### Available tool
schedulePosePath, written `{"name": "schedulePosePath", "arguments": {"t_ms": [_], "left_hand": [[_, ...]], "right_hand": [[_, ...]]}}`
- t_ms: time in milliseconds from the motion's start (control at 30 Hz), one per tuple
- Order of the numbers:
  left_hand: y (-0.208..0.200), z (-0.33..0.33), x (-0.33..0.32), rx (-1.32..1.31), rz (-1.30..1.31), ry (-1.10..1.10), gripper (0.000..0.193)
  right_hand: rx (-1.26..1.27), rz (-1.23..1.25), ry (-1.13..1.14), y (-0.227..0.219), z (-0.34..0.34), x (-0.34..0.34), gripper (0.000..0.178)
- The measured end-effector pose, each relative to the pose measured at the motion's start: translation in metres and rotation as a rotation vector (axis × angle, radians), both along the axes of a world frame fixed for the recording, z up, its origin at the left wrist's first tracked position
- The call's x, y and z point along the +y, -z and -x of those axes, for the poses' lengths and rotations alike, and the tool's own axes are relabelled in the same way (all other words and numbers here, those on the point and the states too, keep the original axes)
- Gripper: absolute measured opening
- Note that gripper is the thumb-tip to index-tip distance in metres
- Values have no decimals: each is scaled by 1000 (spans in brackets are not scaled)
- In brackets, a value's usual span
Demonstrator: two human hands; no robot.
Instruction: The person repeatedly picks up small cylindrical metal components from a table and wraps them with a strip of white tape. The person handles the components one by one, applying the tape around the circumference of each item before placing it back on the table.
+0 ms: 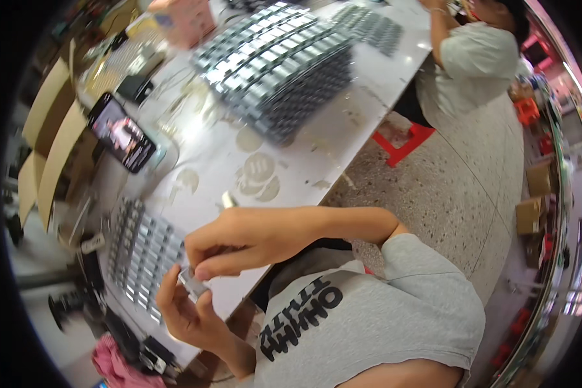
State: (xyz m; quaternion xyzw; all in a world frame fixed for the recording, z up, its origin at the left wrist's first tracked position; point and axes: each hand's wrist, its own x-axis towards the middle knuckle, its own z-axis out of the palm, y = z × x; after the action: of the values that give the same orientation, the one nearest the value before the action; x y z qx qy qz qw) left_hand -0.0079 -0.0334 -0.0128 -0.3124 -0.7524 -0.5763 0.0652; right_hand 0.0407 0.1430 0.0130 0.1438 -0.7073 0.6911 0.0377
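A small silver-grey block-like piece (191, 283) is between my two hands, just beyond the table's near edge of the tray. My left hand (191, 317) pinches it between thumb and fingertips from below. My right hand (239, 242) has its fingers curled, with thumb and index finger pressed at the upper end of the piece. What else the right fingers cover is hidden. Beside both hands lies a tray (142, 252) filled with rows of similar small silver-grey pieces. A short whitish piece (227, 199) lies on the table just past my right hand.
A tall stack of filled trays (271, 77) stands farther up the white table (317, 155). A phone (123, 132) leans on a stand by an open cardboard box (52, 136). Another person (472, 64) sits near a red stool (404, 142). A pink box (182, 22) is behind.
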Motion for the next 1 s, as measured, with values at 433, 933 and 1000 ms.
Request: {"name": "schedulePosePath", "arguments": {"t_ms": [433,933,1000], "left_hand": [[-19,-20,27,99,213,-9,35],[-12,-13,17,39,161,164,33],[-13,-12,16,14,138,181,34]], "right_hand": [[322,-332,442,23,-8,-16,27],[151,-47,179,25,-13,0,25],[101,72,83,25,-16,2,24]]}}
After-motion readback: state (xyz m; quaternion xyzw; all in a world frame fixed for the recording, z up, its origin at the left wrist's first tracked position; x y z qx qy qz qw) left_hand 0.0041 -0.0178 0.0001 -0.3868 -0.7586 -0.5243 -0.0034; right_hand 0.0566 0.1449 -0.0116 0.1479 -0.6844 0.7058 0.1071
